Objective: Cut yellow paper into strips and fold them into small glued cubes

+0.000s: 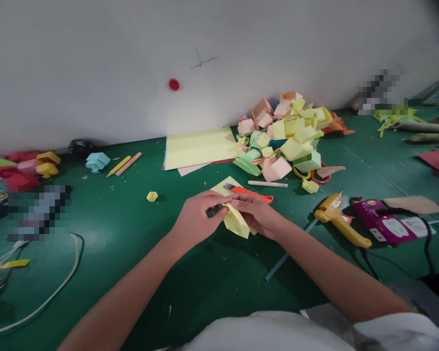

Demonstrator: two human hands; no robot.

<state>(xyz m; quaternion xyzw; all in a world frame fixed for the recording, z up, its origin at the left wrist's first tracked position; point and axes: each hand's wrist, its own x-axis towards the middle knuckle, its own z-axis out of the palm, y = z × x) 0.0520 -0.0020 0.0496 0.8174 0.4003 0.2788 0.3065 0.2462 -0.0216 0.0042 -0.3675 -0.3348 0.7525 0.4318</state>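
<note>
Both my hands meet over the green table top (131, 234) and pinch a folded piece of yellow paper (236, 222). My left hand (197, 217) grips its left edge with closed fingers. My right hand (256, 212) holds its upper right part, fingers pressed together. Under the hands lie a flat yellow sheet (225, 187) and an orange utility knife (254, 194). A small yellow folded piece (152, 196) sits to the left of the hands.
A heap of folded paper boxes (285, 139) lies at the back beside a stack of yellow sheets (201, 146). A yellow glue gun (338, 219) and a purple device (382, 226) sit at the right. Pencils (124, 165), scissors (316, 175), a white cable (58, 287) and red paper (10, 173) are around.
</note>
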